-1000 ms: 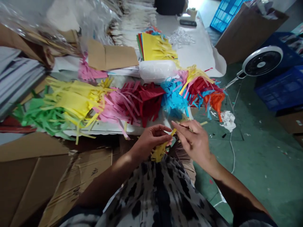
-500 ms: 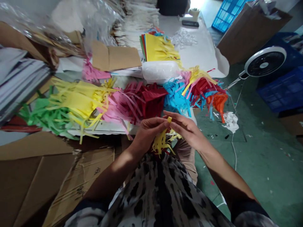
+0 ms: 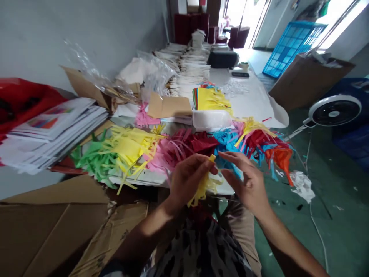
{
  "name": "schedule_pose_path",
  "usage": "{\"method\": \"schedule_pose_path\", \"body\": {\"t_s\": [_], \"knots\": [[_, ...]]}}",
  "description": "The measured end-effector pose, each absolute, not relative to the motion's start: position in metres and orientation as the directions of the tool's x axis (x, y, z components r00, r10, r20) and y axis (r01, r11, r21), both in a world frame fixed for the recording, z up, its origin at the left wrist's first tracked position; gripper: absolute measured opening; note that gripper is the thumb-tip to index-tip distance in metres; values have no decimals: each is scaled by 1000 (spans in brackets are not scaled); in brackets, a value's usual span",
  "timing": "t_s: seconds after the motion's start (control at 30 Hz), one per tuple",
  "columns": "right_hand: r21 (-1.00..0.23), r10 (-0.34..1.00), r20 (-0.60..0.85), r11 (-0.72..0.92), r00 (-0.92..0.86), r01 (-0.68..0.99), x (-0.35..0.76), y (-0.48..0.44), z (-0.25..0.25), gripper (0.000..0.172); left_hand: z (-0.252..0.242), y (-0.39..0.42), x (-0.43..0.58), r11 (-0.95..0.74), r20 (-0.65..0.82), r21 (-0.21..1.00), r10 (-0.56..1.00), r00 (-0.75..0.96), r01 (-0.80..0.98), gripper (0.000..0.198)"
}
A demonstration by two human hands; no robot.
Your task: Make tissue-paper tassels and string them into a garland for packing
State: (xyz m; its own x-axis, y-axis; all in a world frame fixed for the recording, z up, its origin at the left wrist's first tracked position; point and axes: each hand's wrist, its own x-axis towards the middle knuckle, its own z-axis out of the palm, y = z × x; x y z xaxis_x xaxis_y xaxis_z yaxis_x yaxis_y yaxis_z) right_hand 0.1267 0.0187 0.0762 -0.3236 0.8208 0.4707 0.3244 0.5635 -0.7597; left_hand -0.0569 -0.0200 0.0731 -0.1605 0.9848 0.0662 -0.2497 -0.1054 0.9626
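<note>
My left hand (image 3: 190, 179) pinches the rolled top of a yellow paper tassel (image 3: 201, 190), whose cut strips hang down over my lap. To its right my right hand (image 3: 245, 179) is held apart from the tassel, thumb and fingers spread, with nothing visible between them. Just beyond my hands, along the table's front edge, lie piles of fringed paper: green (image 3: 96, 157), yellow (image 3: 131, 144), pink (image 3: 163, 154), dark red (image 3: 201, 143), blue (image 3: 226, 138) and orange (image 3: 278, 157).
Behind the fringes stand a white plastic tray (image 3: 211, 120), a stack of coloured fringed sheets (image 3: 213, 99) and a brown card folder (image 3: 170, 107). A fan (image 3: 336, 112) is at the right. An open cardboard box (image 3: 54, 223) sits low left, papers (image 3: 54, 130) above it.
My right hand has come away from the yellow tassel and its fingers have spread. My left hand still pinches it. The view has tilted up, showing more of the room.
</note>
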Motion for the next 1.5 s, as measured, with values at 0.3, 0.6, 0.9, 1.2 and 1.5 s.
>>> {"method": "schedule_pose_path", "body": {"t_s": [0.3,0.6,0.9,1.2,1.5], "knots": [[-821,841,536,539,-71,187,80,35,64,11,65,-2,-56,-91,80,986,994,-78,-140,26],[-568,808,469,585,-357,578,80,163,70,28,48,12,-69,69,-71,967,997,3,-247,31],[-215,893,196,442,-405,871,30,261,46,25,27,-15,-76,105,-121,976,990,-75,-190,25],[-383,881,317,457,-350,803,41,237,58,24,23,-29,-76,75,-124,967,973,-193,-243,37],[-943,896,264,318,-358,99,90,57,84,24,47,-47,-64,-132,113,991,936,-335,-34,21]]}}
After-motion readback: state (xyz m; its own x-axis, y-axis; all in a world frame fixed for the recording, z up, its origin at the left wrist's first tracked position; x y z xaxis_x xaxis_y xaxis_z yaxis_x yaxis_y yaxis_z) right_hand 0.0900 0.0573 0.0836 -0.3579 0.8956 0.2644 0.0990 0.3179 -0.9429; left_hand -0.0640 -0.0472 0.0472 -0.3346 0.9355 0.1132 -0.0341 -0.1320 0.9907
